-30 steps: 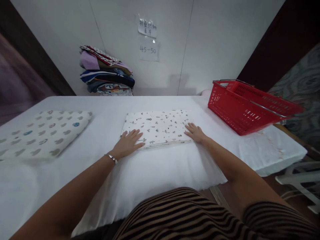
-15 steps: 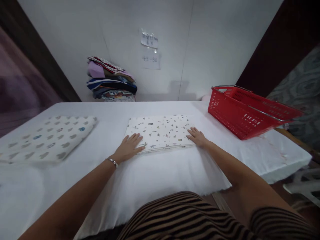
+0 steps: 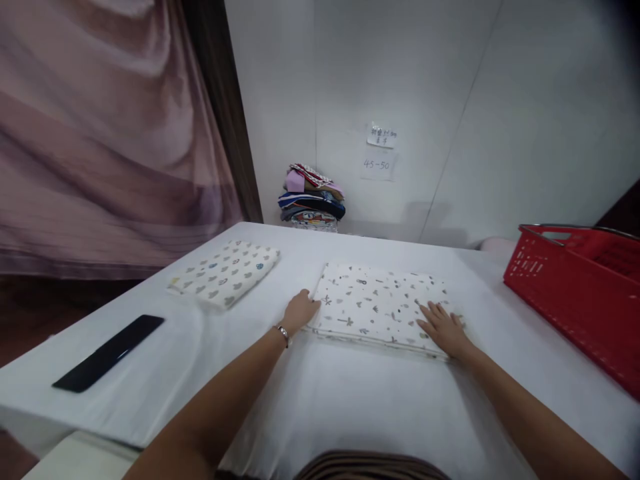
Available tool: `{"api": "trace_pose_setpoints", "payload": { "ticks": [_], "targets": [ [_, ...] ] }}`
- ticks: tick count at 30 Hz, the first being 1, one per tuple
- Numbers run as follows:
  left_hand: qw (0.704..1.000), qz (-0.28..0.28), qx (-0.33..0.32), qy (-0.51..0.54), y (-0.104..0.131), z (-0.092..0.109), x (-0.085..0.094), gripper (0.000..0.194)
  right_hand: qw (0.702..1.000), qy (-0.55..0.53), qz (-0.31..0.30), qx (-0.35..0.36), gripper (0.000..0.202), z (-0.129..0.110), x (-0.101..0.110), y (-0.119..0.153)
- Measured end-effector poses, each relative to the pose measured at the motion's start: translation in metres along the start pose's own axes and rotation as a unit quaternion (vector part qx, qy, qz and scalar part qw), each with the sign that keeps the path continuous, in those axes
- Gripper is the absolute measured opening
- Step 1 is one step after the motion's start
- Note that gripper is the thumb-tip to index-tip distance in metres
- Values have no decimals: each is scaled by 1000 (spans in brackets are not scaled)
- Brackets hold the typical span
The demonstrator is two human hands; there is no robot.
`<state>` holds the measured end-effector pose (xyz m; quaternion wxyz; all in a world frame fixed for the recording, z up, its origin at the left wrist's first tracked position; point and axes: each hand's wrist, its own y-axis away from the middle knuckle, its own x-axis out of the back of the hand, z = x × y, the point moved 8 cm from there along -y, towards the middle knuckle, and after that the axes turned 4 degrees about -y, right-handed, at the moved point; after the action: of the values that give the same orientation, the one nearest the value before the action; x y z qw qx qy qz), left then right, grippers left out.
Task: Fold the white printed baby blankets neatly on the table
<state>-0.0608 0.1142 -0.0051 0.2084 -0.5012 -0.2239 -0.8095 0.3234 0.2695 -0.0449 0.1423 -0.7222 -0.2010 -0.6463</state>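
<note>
1. Key relation: the folded cloth [image 3: 375,303] lies on the white table [image 3: 380,400], between your two hands, straight ahead of you. Long axis runs left to right, right end slightly nearer you.
2. Your right hand [image 3: 442,328] is the one over the cloth: palm down on its right end, fingers spread and almost straight, gripping nothing.
3. Your left hand [image 3: 302,309] is at the left short edge, thumb side touching it. Fingers look partly curled; can't tell if they pinch the edge or just rest there.
4. Arms: both reach forward from the near side, left forearm angling in to the right, right forearm angling in to the left. Wrists low, near table height.
5. Near edge of the cloth shows stacked layers, facing you, with neither hand over its middle.
6. Around it: second folded cloth [image 3: 230,273] on the left, well apart; red basket [image 3: 575,313] on the right, clear of your right hand.
</note>
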Motion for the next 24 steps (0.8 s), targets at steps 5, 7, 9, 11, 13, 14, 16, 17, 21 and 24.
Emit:
{"api": "trace_pose_setpoints", "payload": {
  "ticks": [5,7,9,11,13,14,16,17,21,24],
  "targets": [
    [999,-43,13,-6,-6,-1,-6,37,1000,-6,6,20,61,-26,10,-13],
    [999,-49,14,-7,-9,0,-6,36,999,-17,4,50,62,-56,18,-25],
    [998,-59,11,-11,-10,3,-6,34,996,-34,4,82,65,-91,25,-41],
    [997,-70,7,-15,-9,6,-6,31,993,-53,6,108,68,-125,32,-60],
    [997,-75,9,-19,-7,8,-5,29,989,-75,7,126,71,-155,37,-80],
    [997,-73,8,-21,-6,8,-5,28,988,-84,10,131,71,-167,38,-89],
    [998,-60,3,-25,-3,10,-4,26,986,-91,19,135,69,-184,37,-107],
    [998,-51,-1,-25,-1,10,-4,26,987,-87,19,133,67,-189,34,-115],
    [1000,-21,-6,-15,5,10,-4,25,992,-55,-33,111,64,-188,6,-134],
    [999,-39,-2,18,6,8,-7,26,993,-43,-40,100,64,-186,-5,-140]
  ]
}}
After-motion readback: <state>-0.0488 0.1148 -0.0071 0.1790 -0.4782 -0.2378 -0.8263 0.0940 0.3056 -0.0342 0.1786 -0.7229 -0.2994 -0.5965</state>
